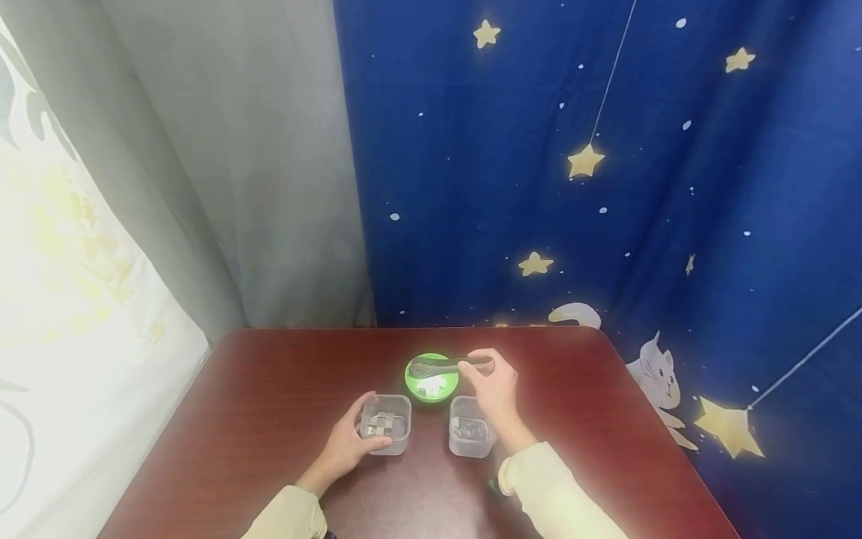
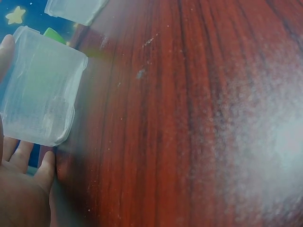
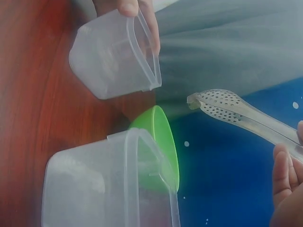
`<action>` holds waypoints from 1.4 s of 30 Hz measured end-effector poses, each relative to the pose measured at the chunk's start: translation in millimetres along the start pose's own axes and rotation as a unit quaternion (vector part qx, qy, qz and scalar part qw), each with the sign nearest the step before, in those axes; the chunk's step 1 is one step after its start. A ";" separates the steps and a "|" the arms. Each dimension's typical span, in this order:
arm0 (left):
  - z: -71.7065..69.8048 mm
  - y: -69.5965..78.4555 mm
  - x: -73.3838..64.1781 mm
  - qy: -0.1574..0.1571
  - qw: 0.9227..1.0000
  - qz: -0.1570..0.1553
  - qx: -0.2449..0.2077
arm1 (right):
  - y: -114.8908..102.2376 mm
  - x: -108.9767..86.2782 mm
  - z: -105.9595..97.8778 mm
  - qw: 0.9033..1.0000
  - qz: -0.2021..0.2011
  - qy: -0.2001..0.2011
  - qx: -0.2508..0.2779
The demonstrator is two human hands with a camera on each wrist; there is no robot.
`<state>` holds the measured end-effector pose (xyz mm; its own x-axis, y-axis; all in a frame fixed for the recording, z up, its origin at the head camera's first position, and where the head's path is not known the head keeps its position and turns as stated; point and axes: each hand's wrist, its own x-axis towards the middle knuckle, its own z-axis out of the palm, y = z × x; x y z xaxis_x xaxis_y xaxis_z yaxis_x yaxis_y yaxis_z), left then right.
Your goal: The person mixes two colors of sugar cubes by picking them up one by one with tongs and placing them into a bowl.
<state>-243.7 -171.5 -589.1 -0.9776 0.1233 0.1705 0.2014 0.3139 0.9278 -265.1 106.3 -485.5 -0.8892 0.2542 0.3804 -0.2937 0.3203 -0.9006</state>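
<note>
My left hand (image 1: pixel 342 447) grips the side of a clear plastic container (image 1: pixel 399 447) that holds several small square pieces. My right hand (image 1: pixel 497 389) holds perforated tongs (image 1: pixel 441 367) over a green bowl (image 1: pixel 431 400), which has pale pieces in it. In the right wrist view the tongs' head (image 3: pixel 220 104) is closed, with a small pale piece (image 3: pixel 193 101) at its tip. Below my right hand stands a second clear plastic container (image 1: pixel 471 451) with small, dark-looking bits inside, too small to make out.
Both containers and the bowl stand close together on a dark red wooden table (image 1: pixel 283 389). Behind its far edge hang a grey curtain (image 1: pixel 269 187) and a blue starry curtain (image 1: pixel 458 187). A white patterned cloth (image 1: pixel 81 337) hangs at the left.
</note>
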 end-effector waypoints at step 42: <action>-1.4 1.8 -0.4 -0.003 1.000 -0.005 0.008 | -8.1 -22.7 11.2 1.000 0.019 -0.018 0.010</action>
<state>-243.0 -172.3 -587.0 -0.9792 0.1253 0.1596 0.1928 0.3303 0.9240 -246.5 87.7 -489.2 -0.9119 0.2333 0.3376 -0.2653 0.2924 -0.9187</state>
